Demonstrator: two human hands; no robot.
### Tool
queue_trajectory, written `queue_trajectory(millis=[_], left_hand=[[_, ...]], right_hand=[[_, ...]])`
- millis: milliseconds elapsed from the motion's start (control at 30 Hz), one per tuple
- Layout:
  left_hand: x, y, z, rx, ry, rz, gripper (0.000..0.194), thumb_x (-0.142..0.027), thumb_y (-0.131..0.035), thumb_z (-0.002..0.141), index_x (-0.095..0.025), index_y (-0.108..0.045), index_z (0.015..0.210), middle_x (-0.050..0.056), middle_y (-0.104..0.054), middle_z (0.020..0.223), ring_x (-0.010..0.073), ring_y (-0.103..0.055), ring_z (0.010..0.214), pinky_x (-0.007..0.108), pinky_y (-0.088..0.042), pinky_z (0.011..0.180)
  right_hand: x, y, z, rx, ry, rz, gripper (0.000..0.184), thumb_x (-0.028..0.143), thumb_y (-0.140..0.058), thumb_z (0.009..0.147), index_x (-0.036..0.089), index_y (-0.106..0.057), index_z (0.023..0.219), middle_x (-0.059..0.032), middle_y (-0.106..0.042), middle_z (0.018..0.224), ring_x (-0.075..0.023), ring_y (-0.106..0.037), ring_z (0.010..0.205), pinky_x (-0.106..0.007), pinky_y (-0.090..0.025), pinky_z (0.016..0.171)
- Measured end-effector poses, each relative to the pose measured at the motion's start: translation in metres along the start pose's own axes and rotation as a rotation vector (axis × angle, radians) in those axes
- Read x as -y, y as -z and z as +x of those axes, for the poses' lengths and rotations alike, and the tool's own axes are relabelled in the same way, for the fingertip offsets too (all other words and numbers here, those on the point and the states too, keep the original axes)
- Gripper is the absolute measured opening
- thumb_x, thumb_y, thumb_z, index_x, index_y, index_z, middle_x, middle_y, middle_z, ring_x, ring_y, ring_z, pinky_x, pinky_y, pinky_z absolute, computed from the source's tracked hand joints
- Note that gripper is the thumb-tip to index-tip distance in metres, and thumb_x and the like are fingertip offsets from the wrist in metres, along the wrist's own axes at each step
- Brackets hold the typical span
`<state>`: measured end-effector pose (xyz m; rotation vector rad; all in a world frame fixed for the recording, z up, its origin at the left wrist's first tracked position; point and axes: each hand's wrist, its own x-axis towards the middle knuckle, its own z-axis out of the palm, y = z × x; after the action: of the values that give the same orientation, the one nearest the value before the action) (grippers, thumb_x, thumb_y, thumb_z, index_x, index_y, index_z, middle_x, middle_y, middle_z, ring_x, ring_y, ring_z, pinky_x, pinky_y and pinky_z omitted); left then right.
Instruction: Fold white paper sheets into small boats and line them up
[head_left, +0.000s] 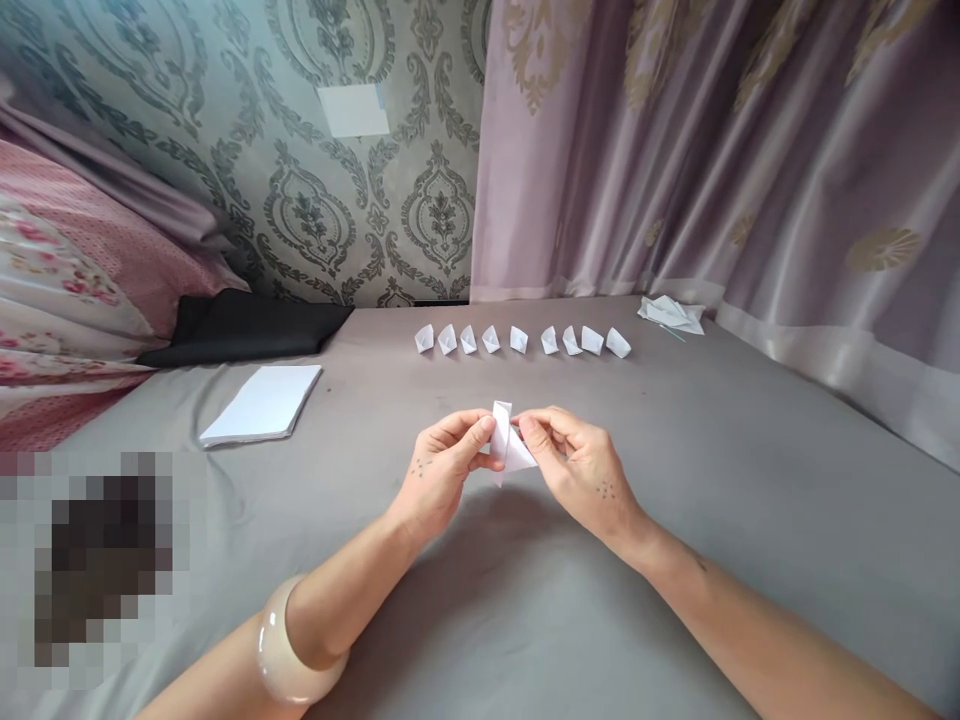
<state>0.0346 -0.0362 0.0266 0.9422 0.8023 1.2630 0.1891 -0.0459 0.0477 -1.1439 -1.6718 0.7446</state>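
Note:
A small piece of folded white paper (pixel 502 428) is held up above the grey cloth, between my two hands. My left hand (pixel 448 465) pinches its left side between thumb and fingers. On the other side, my right hand (pixel 581 465) has its thumb and fingers closed at the paper's right edge. A narrow strip stands upright, and a triangular flap points to the lower right. Beyond my hands stands a row of several small folded paper shapes (pixel 491 340), boat-like in form, with a wider gap near the middle.
On the left lies a stack of white paper (pixel 262 403), with a folded black cloth (pixel 247 325) behind it. A pile of folded paper pieces (pixel 673 315) rests at the back right by the curtain (pixel 600 150). Patterned wallpaper (pixel 300 210) closes the back. The lower left is pixelated.

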Motion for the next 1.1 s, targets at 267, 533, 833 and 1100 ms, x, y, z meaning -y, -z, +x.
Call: queue_trajectory(millis=[267, 533, 833, 1100], left_hand=[[0.0, -0.0018, -0.0025, 0.063, 0.028, 0.004, 0.017, -0.03, -0.067, 0.082, -0.016, -0.072, 0.089, 0.005, -0.068, 0.092, 0.015, -0.061, 0.087, 0.03, -0.052, 0.084], [-0.0015, -0.0053, -0.003, 0.049, 0.031, -0.017, 0.016, -0.031, -0.071, 0.078, -0.016, -0.072, 0.084, 0.005, -0.07, 0.089, 0.0171, -0.063, 0.086, 0.033, -0.052, 0.083], [0.0022, -0.0053, -0.0054, 0.022, -0.029, -0.021, 0.01, -0.027, -0.07, 0.079, -0.019, -0.068, 0.087, 0.001, -0.069, 0.084, 0.0122, -0.063, 0.079, 0.025, -0.053, 0.076], [0.0026, -0.008, -0.0081, 0.067, -0.026, 0.028, 0.009, -0.028, -0.067, 0.082, -0.02, -0.068, 0.087, 0.002, -0.067, 0.089, 0.0155, -0.062, 0.083, 0.032, -0.053, 0.079]], right_hand=[[0.0037, 0.0016, -0.0003, -0.03, 0.002, 0.036, 0.015, 0.026, -0.054, 0.086, 0.018, -0.067, 0.082, -0.0023, -0.065, 0.081, -0.013, -0.061, 0.072, -0.023, -0.049, 0.064], [0.004, 0.0012, -0.0033, -0.044, 0.119, -0.029, 0.013, 0.018, -0.052, 0.084, 0.019, -0.066, 0.084, -0.002, -0.063, 0.077, -0.0114, -0.056, 0.063, -0.024, -0.048, 0.057], [-0.0008, -0.0025, -0.0063, -0.086, 0.211, -0.102, 0.011, 0.014, -0.052, 0.081, 0.018, -0.063, 0.082, 0.0, -0.058, 0.073, -0.0089, -0.051, 0.057, -0.022, -0.045, 0.054], [0.001, -0.002, -0.0069, -0.147, 0.211, -0.077, 0.009, 0.022, -0.057, 0.086, 0.02, -0.065, 0.083, -0.0007, -0.058, 0.075, -0.009, -0.052, 0.059, -0.022, -0.045, 0.054]])
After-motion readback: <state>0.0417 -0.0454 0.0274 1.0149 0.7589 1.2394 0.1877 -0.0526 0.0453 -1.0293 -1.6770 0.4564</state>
